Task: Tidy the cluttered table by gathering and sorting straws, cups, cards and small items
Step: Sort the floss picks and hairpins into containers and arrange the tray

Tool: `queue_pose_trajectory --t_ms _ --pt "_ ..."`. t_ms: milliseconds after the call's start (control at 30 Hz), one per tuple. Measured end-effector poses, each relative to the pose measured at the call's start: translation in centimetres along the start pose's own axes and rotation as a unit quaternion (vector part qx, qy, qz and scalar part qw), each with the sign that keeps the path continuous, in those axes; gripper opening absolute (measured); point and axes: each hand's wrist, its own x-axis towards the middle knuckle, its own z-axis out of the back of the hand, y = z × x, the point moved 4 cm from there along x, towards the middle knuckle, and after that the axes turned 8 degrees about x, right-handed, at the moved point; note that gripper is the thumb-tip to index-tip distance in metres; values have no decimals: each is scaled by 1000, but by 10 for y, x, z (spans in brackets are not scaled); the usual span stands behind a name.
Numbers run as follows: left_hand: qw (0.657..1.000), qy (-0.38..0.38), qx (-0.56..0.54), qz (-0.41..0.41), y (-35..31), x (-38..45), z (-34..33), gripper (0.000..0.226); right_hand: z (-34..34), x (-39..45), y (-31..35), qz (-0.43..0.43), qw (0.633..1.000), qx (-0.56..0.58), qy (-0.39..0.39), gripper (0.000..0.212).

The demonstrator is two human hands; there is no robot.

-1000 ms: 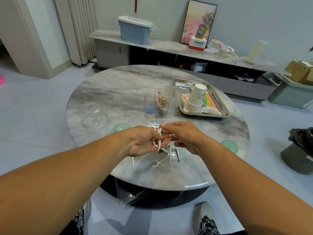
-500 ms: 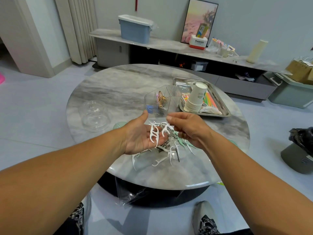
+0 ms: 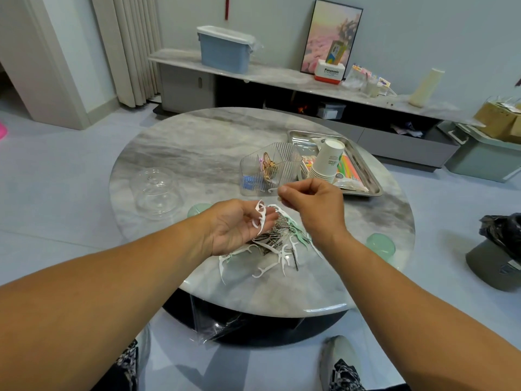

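Note:
My left hand (image 3: 235,225) is cupped palm up over the near part of the round marble table (image 3: 197,153), with a few white floss picks (image 3: 260,218) lying across its fingers. Just above and to the right, my right hand (image 3: 314,208) pinches one white floss pick (image 3: 272,190) at its fingertips, close to the front wall of the clear divided organizer (image 3: 270,170). A loose pile of white and green floss picks and dark hairpins (image 3: 275,249) lies on the table beneath both hands. The organizer holds a gold clip and some blue items.
A steel tray (image 3: 369,182) behind the right hand carries stacked paper cups (image 3: 327,162) and coloured straws (image 3: 349,167). A clear dome lid (image 3: 156,190) sits at the left. Two green round lids (image 3: 197,210) (image 3: 380,245) lie near the table's edge. A clear plastic bag (image 3: 222,323) hangs below the table.
The hands, joined over the pile a second ago, have come apart. My left hand opened palm up with picks in it, and my right hand rose toward the organizer with one pick.

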Motion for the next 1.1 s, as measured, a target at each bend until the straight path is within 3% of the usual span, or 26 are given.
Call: queue_pose_trajectory --t_ms 67,167,333,367,433,533,633,733,867,1000,1100 --pt "1000 -1 -19 -14 -4 -2 -2 27 -11 -11 5 143 978 -140 51 11" --pt "999 -13 -28 -34 -6 1 0 23 -27 -34 3 334 900 -232 154 12" --pt "993 -17 76 -89 -10 0 0 28 -31 -47 -1 388 855 -307 153 7" --pt "991 -18 90 -97 -11 0 0 31 -30 -47 2 381 860 -310 136 10" --pt "987 -5 119 -110 -12 -3 -2 30 -26 -36 5 298 905 -293 78 13" --pt "980 17 166 -106 -7 -6 -10 32 -19 -12 0 34 980 -183 67 28" --pt "975 28 199 -98 0 -8 -14 41 -15 -5 -6 -104 987 -70 102 19" --pt "975 45 200 -90 4 -10 -15 47 -10 -1 -11 -146 984 -57 82 11" --pt "985 6 162 -53 6 -7 -6 52 4 8 -10 -188 982 -10 13 13" --pt "997 -37 52 -31 3 -5 0 40 4 9 -6 -171 974 145 -18 9" --pt "999 -41 2 -20 -3 -4 -2 34 -7 -4 -11 -159 972 170 -22 13"
